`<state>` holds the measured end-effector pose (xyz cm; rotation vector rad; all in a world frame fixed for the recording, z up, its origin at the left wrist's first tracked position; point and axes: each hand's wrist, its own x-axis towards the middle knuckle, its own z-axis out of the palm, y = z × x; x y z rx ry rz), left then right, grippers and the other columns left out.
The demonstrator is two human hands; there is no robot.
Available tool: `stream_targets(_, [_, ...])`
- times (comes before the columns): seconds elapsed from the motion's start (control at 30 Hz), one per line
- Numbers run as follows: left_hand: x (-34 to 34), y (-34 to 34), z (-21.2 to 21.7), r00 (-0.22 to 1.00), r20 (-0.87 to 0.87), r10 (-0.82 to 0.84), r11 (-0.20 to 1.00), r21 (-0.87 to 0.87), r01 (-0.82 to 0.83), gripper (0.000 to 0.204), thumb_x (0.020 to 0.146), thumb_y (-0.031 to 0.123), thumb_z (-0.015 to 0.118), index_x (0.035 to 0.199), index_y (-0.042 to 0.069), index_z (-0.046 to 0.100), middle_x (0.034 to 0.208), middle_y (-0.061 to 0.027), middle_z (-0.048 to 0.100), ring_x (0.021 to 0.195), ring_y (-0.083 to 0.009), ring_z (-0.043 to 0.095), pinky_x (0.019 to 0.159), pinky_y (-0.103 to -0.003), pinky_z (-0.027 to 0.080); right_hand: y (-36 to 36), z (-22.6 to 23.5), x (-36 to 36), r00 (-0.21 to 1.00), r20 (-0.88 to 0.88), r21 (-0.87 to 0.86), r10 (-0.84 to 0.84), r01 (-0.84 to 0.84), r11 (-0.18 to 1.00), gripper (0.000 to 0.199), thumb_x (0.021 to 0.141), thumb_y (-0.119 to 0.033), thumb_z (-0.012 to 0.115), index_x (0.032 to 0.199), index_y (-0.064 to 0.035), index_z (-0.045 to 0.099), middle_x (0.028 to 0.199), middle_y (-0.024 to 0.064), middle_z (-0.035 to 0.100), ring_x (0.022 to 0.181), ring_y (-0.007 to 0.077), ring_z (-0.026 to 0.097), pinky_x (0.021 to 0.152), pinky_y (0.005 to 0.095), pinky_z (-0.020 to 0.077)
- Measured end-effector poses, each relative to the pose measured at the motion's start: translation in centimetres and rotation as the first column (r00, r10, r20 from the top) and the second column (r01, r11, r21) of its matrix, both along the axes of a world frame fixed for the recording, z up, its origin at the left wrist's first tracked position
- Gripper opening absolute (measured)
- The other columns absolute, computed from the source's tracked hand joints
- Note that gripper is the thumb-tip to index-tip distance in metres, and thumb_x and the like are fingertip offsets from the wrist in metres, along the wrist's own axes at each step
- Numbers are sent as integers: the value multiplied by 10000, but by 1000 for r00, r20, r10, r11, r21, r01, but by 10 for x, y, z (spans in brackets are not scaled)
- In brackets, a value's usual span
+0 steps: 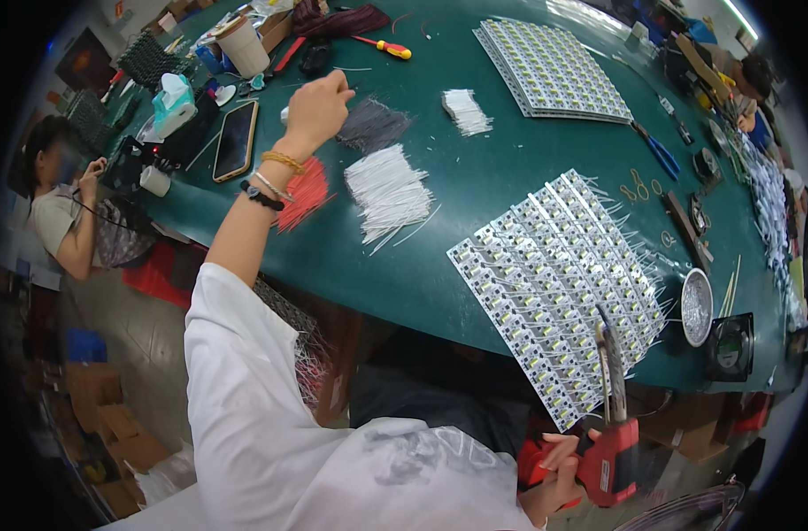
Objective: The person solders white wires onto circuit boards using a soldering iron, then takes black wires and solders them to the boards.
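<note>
My left hand (320, 111) is above the far left of the table, fingers curled together beside a pile of black wires (375, 124). Whatever may be in those fingers is hidden. Close by lie a bundle of red wires (303, 196) and a larger heap of white wires (388, 190). At the lower right, my right hand (556, 467) grips a red soldering gun (610, 465), whose long metal front points over the near edge of a circuit board panel (554, 283). Thin white wires stick out along the panel's rows and right side.
A stack of similar panels (554, 71) sits at the back. Short white wires (466, 112), a phone (236, 142), a screwdriver (384, 47) and blue pliers (656, 152) lie about. A round metal dish (696, 306) stands right of the panel. Another person (63, 199) sits at left.
</note>
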<state>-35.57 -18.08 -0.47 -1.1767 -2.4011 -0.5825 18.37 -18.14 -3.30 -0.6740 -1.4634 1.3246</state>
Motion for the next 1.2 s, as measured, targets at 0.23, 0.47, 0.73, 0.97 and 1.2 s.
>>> stream_targets(0.23, [143, -32, 22, 725, 573, -382, 899, 413, 147, 58, 804, 39, 617, 786, -16, 610, 641, -11, 552, 617, -59, 491, 553, -221, 389, -1, -6, -25, 953, 271, -85, 139, -120, 989, 767, 860, -481, 538, 1314, 84, 284, 562, 15, 410, 503, 121, 440, 585, 335, 476])
stream_targets(0.47, [225, -37, -33, 690, 642, -332, 913, 403, 65, 85, 787, -14, 654, 754, -23, 576, 658, 5, 515, 581, -38, 432, 531, -191, 346, 11, -9, -55, 907, 344, -151, 243, -202, 968, 583, 809, -583, 540, 764, -6, 468, 561, 42, 435, 509, 159, 458, 581, 346, 475])
stream_targets(0.73, [217, -38, -34, 702, 663, -261, 942, 335, 34, 142, 747, 5, 676, 681, 14, 551, 610, -44, 525, 508, -131, 489, 459, -252, 371, 23, -19, -49, 853, 365, -165, 373, -335, 928, 278, 824, -266, 593, 773, 6, 582, 673, 68, 586, 586, 183, 574, 545, 312, 463])
stream_targets(0.97, [214, -40, -43, 741, 583, -335, 927, 346, 147, 116, 721, -30, 685, 708, 10, 577, 628, -29, 507, 534, -102, 398, 484, -223, 302, 26, -10, -53, 814, 396, -310, 426, -318, 896, 491, 808, -518, 611, 647, -58, 548, 626, 33, 561, 510, 143, 525, 447, 265, 373])
stream_targets(1.2, [214, -36, -45, 740, 576, -349, 923, 347, 165, 122, 716, -45, 685, 711, 8, 574, 636, -40, 513, 528, -113, 408, 470, -233, 312, 16, -4, -61, 800, 548, -376, 244, -26, 926, 291, 812, -249, 542, 583, -70, 524, 545, 24, 522, 493, 184, 516, 470, 286, 379])
